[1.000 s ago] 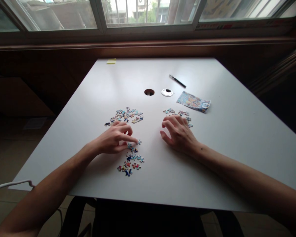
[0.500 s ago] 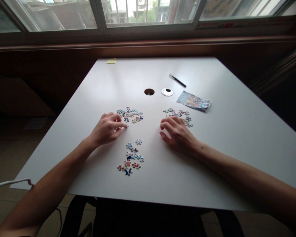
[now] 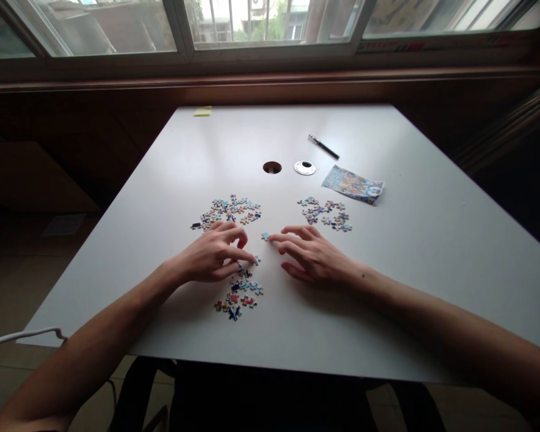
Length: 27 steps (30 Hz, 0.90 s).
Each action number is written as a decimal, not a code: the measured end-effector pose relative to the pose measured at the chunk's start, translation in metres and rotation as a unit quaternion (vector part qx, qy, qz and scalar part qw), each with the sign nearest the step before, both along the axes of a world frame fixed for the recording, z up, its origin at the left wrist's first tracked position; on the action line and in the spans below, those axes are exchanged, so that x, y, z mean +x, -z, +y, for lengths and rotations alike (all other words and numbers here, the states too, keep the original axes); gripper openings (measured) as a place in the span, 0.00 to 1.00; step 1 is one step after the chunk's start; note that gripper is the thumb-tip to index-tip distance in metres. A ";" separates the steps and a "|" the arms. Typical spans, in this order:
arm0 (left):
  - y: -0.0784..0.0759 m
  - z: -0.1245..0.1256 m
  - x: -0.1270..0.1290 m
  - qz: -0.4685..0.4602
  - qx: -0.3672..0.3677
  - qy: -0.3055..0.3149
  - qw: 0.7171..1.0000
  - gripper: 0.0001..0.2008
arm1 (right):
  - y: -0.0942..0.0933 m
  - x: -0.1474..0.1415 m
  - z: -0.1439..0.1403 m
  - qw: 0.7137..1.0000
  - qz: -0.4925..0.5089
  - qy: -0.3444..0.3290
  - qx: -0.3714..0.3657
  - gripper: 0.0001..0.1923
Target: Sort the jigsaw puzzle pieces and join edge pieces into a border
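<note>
Three heaps of small colourful cardboard jigsaw pieces on white table [image 3: 409, 252]: nearest heap [image 3: 238, 294], left far heap [image 3: 230, 210], right far heap [image 3: 326, 214]. Left hand [image 3: 211, 255] fingers curled, index tip on nearest heap's top piece. Right hand [image 3: 310, 255] fingers spread, tip touching one loose light-blue piece [image 3: 265, 236]. Beyond: one picture card [image 3: 353, 184], one black pen [image 3: 324, 147]
</note>
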<state>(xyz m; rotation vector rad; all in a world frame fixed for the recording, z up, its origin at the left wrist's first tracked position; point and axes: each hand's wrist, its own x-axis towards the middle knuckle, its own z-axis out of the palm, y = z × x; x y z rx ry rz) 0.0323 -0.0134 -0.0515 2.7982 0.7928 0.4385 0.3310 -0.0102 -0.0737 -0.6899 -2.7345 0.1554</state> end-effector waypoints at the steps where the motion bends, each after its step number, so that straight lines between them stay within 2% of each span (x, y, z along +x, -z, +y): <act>1: -0.001 -0.001 0.000 0.004 -0.016 0.010 1.000 0.18 | 0.001 0.001 0.001 0.999 0.006 0.040 0.011 0.07; 4: -0.004 0.003 -0.006 -0.021 -0.047 0.016 0.999 0.16 | 0.003 0.007 0.006 0.983 0.003 0.178 0.047 0.07; 7: -0.005 0.014 -0.025 -0.083 -0.018 -0.063 0.994 0.14 | 0.005 0.012 0.012 0.957 -0.019 0.279 0.072 0.09; 10: -0.004 0.027 -0.049 -0.065 0.064 -0.156 0.983 0.10 | 0.007 0.013 0.014 0.947 -0.030 0.308 0.082 0.10; 14: -0.002 0.036 -0.065 -0.002 0.092 -0.152 0.984 0.09 | 0.008 0.014 0.013 0.948 -0.025 0.304 0.088 0.10; 17: 0.000 0.034 -0.061 0.015 0.077 -0.127 0.989 0.11 | 0.008 0.015 0.013 0.953 -0.013 0.289 0.091 0.09; 20: 0.003 0.026 -0.044 0.026 0.053 -0.094 0.994 0.15 | 0.005 0.013 0.010 0.968 0.009 0.239 0.079 0.07; 24: 0.011 0.013 -0.011 0.038 0.049 -0.038 0.997 0.23 | 0.002 0.010 0.004 0.997 0.030 0.074 0.024 0.05; 27: 0.014 0.009 0.000 0.010 0.067 -0.031 0.997 0.25 | 0.002 0.008 0.001 0.999 0.011 -0.036 -0.013 0.10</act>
